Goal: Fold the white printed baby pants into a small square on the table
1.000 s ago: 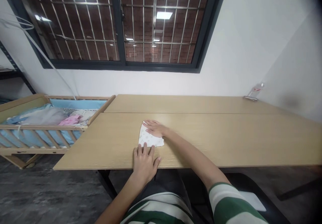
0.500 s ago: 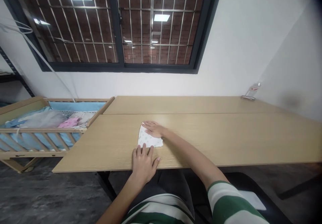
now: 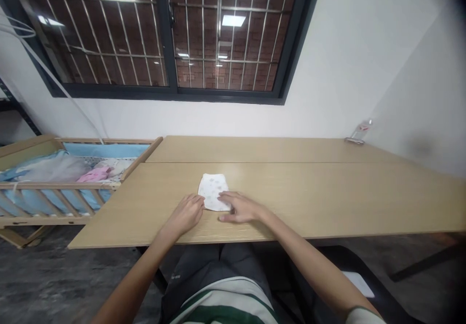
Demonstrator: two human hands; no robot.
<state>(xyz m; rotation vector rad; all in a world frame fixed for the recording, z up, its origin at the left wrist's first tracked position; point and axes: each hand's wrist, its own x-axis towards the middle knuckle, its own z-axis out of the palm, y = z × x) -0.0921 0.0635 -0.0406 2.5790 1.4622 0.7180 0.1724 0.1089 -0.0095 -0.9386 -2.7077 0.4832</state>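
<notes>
A small folded white cloth with a faint print [image 3: 213,189] lies on the light wooden table [image 3: 309,193] near its front edge. My left hand [image 3: 186,213] rests on the table at the cloth's near left corner, fingers loosely curled and touching its edge. My right hand [image 3: 241,207] lies flat at the cloth's near right corner, fingers stretched out over its edge. Neither hand lifts the cloth.
A wooden baby cot [image 3: 54,178] with blue lining and pink and white fabrics stands at the table's left end. A small clear bottle [image 3: 358,132] lies at the far right by the wall. A barred window is above.
My right hand has come off the top of the cloth and drawn back to its near right corner. My left hand has shifted left to the near left corner. The cloth now shows whole.
</notes>
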